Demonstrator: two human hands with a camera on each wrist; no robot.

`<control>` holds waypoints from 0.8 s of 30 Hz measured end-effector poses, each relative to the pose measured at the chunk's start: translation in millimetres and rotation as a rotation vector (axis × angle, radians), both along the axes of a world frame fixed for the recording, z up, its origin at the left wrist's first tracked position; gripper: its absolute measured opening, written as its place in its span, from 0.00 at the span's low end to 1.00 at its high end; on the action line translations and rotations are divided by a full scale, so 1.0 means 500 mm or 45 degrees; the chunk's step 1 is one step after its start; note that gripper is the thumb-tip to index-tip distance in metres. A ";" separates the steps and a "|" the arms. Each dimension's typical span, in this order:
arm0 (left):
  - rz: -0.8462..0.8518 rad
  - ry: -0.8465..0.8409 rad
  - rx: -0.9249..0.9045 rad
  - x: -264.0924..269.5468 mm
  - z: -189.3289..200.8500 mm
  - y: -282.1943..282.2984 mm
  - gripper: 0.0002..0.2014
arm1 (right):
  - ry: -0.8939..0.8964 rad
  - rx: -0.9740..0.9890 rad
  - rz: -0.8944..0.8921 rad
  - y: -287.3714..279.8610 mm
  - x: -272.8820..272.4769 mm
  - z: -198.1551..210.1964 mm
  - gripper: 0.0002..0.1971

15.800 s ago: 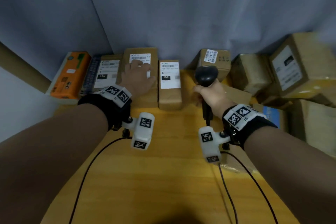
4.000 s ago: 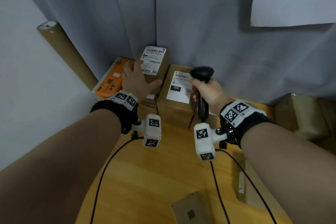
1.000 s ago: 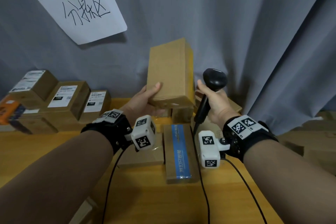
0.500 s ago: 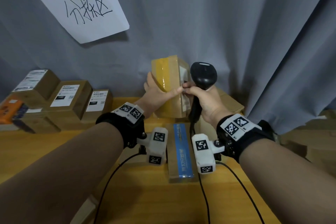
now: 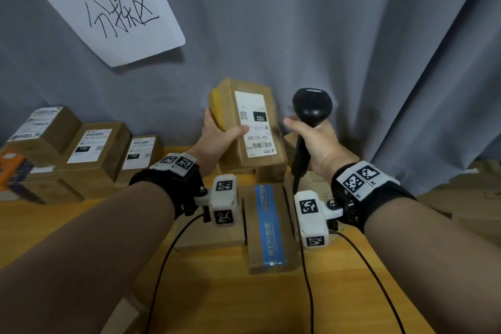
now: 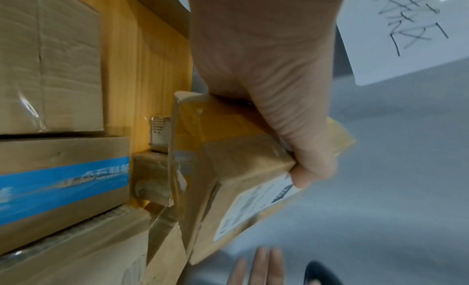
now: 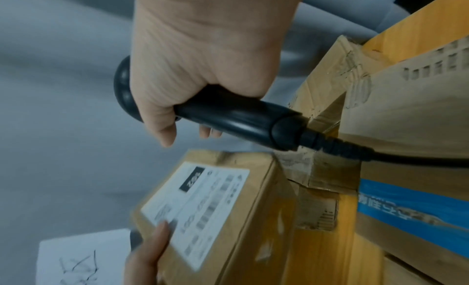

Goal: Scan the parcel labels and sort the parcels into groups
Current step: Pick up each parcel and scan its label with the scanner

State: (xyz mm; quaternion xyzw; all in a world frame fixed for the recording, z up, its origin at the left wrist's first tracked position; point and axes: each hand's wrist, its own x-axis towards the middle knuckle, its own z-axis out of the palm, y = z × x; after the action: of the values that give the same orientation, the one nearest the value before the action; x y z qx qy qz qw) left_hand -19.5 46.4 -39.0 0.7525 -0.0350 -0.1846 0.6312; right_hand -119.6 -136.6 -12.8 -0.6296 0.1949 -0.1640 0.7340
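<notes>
Left hand fingers and thumb are curled round a parcel, which is held up above the table in front of the curtain, its label turned toward the head camera and marked 102. Right hand is wrapped round the handle of one black scanner, held upright just beside the parcel; the scan of this label is judged not yet done, since the scanner head is not aimed at it. Three labelled parcels are counted side by side at the far left on further boxes, taken as an already sorted group; two of them show 150. One blue-taped box and several other boxes lie below the hands, probably unsorted; their exact count cannot be told. One handwritten paper sign hangs on the curtain
</notes>
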 end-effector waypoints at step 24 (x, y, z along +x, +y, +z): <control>-1.156 -0.985 1.133 -0.020 0.130 -0.022 0.30 | 0.145 -1.178 0.954 -0.055 -0.011 0.020 0.41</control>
State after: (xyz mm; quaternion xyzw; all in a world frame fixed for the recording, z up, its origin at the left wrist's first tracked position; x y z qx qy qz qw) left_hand -29.6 35.5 26.1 0.8598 -0.4842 -0.1459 0.0711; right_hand -125.1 -164.3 -2.7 -0.9176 -0.0932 0.0722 0.3797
